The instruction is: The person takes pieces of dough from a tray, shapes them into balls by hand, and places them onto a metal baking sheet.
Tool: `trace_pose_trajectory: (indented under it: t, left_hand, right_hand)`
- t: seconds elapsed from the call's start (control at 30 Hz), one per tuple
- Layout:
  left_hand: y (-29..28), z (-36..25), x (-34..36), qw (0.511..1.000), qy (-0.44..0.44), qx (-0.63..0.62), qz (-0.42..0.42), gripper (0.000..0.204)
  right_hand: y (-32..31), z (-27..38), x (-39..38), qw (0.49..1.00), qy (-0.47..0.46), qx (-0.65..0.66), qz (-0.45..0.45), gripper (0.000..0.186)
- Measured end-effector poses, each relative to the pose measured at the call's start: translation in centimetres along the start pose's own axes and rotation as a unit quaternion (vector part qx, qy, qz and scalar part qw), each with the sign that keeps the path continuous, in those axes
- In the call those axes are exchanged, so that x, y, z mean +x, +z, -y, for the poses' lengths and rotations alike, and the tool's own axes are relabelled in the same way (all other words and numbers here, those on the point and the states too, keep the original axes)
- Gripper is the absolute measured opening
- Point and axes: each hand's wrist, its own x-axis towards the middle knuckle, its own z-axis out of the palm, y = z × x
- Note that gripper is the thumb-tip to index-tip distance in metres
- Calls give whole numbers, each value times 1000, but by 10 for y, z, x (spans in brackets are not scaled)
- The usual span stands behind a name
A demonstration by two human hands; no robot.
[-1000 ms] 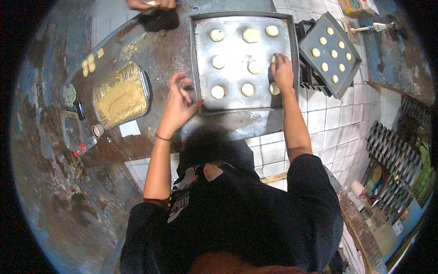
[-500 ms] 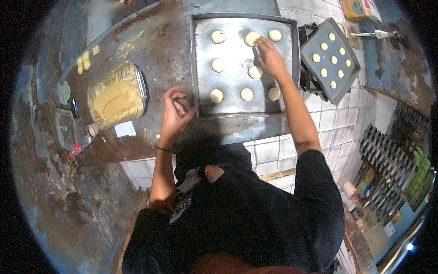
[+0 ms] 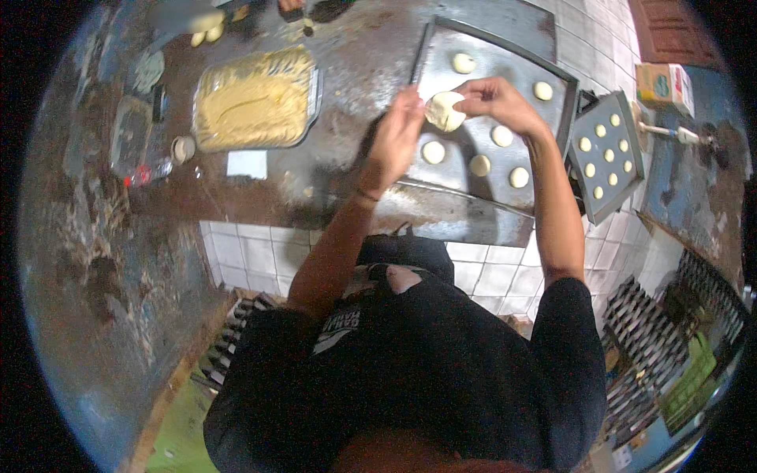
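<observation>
Above the metal baking tray [image 3: 544,201], a pale, flattened dough ball [image 3: 445,112] is up between my hands. My right hand [image 3: 501,106] pinches its right edge with thumb and fingers. At its left edge, my left hand [image 3: 397,134] has its fingers drawn together against the dough; the fingertips are slightly blurred. Several round dough balls rest on the tray around it, among them one dough ball [image 3: 464,63] toward the back and another dough ball [image 3: 433,152] just below my left fingertips.
To the left sits a clear tub [image 3: 314,110] of yellow paste, with a white paper [image 3: 247,164] before it. Dough pieces [image 3: 206,31] and another person's hand [image 3: 290,4] appear at the far edge. A second tray [image 3: 603,211] of dough balls and a box [image 3: 665,87] stand right.
My right hand has picked up a dough ball from the tray's far middle. My left hand has come over from beside the tray to meet it. The whole view has shifted.
</observation>
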Motion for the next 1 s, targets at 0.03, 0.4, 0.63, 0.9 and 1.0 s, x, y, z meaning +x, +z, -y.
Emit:
trace_pose_trajectory:
  t: [0.03, 0.4, 0.63, 0.9, 1.0]
  left_hand:
    - [0, -6, -4, 991, 23, 127, -26, 42]
    - [-99, -71, -44, 943, -32, -259, -206, 62]
    - [-234, -56, -82, 984, 51, -164, -55, 38]
    - [-319, -1, -160, 990, 51, 114, -60, 62]
    - [-356, 5, -172, 968, 37, 223, -107, 56]
  right_hand:
    - [30, 17, -5, 1000, 18, 20, -15, 27]
    - [265, 134, 46, 887, -166, 130, -411, 23]
    - [303, 206, 47, 982, -41, 183, -15, 44]
    - [373, 58, 111, 937, 6, -308, -168, 42]
    - [425, -49, 97, 831, 154, -535, -6, 40]
